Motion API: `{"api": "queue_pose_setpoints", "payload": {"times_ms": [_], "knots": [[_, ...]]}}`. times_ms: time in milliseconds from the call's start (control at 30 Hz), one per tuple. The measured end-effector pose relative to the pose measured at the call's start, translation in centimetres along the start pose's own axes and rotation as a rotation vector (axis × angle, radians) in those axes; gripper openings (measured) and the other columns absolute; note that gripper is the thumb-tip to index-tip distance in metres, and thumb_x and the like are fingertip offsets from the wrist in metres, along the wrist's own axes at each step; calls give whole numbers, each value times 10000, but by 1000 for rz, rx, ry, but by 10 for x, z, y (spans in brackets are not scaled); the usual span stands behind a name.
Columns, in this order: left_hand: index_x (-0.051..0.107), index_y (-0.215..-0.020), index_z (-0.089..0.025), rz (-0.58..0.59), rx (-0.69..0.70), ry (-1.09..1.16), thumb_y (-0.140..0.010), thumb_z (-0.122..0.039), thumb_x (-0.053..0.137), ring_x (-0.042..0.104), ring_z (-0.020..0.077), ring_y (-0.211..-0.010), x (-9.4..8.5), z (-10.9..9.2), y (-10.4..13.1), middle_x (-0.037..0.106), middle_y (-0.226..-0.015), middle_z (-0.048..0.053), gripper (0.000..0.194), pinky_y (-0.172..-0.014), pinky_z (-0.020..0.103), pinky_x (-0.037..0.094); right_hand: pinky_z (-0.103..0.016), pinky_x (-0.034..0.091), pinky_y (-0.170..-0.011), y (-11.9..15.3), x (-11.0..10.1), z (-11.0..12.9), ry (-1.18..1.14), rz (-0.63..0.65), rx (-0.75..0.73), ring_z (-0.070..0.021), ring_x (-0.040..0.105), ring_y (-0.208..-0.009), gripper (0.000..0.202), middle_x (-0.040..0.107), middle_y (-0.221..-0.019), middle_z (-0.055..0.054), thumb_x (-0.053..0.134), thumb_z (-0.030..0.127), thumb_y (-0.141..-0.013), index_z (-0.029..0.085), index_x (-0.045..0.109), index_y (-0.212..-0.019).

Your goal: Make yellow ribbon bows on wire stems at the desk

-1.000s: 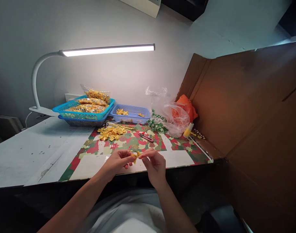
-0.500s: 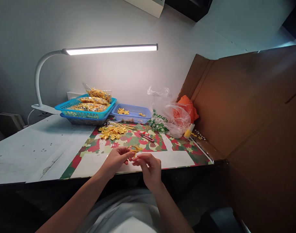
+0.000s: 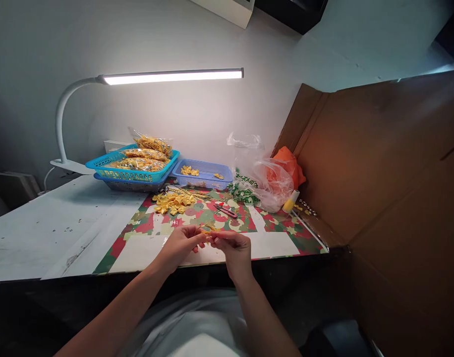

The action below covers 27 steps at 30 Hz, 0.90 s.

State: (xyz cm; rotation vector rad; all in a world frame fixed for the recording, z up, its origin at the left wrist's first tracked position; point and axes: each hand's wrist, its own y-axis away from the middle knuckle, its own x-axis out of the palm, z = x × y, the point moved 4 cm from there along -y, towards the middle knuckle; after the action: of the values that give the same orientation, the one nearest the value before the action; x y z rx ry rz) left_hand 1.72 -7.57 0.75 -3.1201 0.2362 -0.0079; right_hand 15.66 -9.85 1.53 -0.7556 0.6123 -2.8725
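Note:
Over the table's front edge, my left hand (image 3: 180, 246) and my right hand (image 3: 237, 251) meet fingertip to fingertip. Both are closed in a pinch around a small yellow ribbon bow (image 3: 211, 228), which my fingers partly cover. A thin gold-coloured loop or strand shows beside it, too fine to make out fully. Beyond the hands lies a loose pile of yellow bows (image 3: 174, 202). Thin gold strips (image 3: 197, 194) are scattered behind that pile. A pair of thread snips (image 3: 226, 211) with dark red handles rests on the patterned sheet.
A turquoise basket (image 3: 132, 174) with bagged yellow pieces is stacked on another basket at the back left. Beside it sits a periwinkle basket (image 3: 202, 182) with a few bows. Plastic bags (image 3: 275, 183), a glue bottle (image 3: 290, 201), a lamp (image 3: 171, 76) and tall cardboard (image 3: 390, 163) surround the table.
My right hand has shifted slightly right and turned, its fingers now lying flatter across the bow. The gold loop shows less than before. My left hand stays nearly in place.

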Motion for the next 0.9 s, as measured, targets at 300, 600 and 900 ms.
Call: {"api": "queue_pose_setpoints", "payload": {"times_ms": [300, 600, 900], "knots": [[603, -564, -161, 8, 20, -103, -589, -424, 702, 502, 115, -544, 3, -8, -6, 576, -558, -8, 282, -500, 215, 394, -280, 581, -519, -12, -13, 25, 17, -102, -151, -146, 685, -543, 117, 743, -700, -4, 851, 302, -634, 254, 776, -710], [566, -538, -176, -47, -41, -134, -542, -453, 687, 535, 140, -532, -1, 4, -9, 569, -532, -3, 302, -492, 232, 390, -341, 608, -535, -16, -22, 47, 33, -213, -225, -173, 686, -577, 181, 711, -654, -1, 876, 356, -577, 251, 753, -658], [575, -541, -171, -66, -51, -145, -534, -436, 688, 535, 133, -510, -3, 5, -9, 569, -515, -7, 288, -468, 224, 375, -359, 606, -570, -18, -27, 42, 41, -286, -199, -166, 679, -584, 249, 695, -655, 1, 874, 411, -570, 229, 742, -676]]}}
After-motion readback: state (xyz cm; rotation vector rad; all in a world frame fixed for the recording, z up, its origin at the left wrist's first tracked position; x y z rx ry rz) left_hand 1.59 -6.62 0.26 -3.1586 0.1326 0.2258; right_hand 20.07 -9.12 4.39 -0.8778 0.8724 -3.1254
